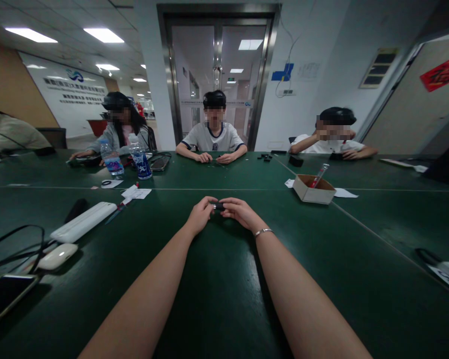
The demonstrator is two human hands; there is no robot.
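A small black object with a shiny metal-looking end point(219, 206) is held between my two hands, just above or on the green table point(224, 279). Its exact kind is too small to make out. My left hand point(202, 215) pinches the end with the shiny part, fingers closed. On the other side, my right hand point(243, 212) has its fingers and thumb closed on the black part. A silver bracelet point(264, 232) circles my right wrist. The fingers partly cover the object.
Left of my arms lie a white power strip point(84, 223), a white mouse point(58, 256) and a phone point(9, 296). Two bottles point(140, 157) stand farther back. An open cardboard box point(314, 192) holding a clear tube sits right. Several people sit around the table, one opposite point(215, 132).
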